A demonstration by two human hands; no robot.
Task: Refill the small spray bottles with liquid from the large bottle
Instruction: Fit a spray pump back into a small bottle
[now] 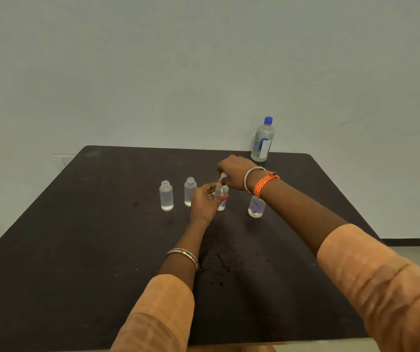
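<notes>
On dark table (76, 250), left hand (205, 199) fingers gripping small spray bottle (222, 199), right hand (234, 171) pinching its top.

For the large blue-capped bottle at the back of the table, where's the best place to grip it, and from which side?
Grip the large bottle around its labelled mid-body, probably coming from the near side with the right hand. It stands upright at the table's far edge by the wall, cap on, its front unobstructed.

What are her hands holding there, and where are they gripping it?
Left hand grips the third small bottle around its body; right hand pinches the white top at its neck.
</notes>
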